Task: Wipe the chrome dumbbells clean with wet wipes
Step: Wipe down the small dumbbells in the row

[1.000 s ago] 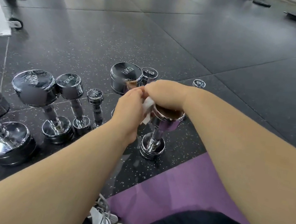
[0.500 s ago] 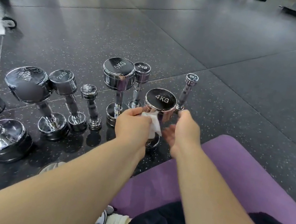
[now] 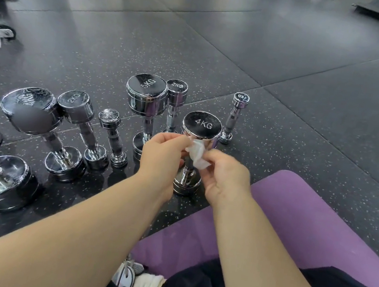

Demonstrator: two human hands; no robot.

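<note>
Between left hand (image 3: 161,155) and right hand (image 3: 226,177) (pinch grip) hangs wet wipe (image 3: 197,154).

A chrome dumbbell marked 4KG (image 3: 201,126) stands on end on the speckled black floor (image 3: 296,61). In front of its top head, the left hand (image 3: 162,154) and the right hand (image 3: 225,176) each pinch 1 crumpled white wipe (image 3: 196,153). A 5KG dumbbell (image 3: 146,94) stands upright just behind and left of it, a thin small dumbbell (image 3: 237,108) just behind and right, and a purple mat (image 3: 309,212) lies near its base.
</note>
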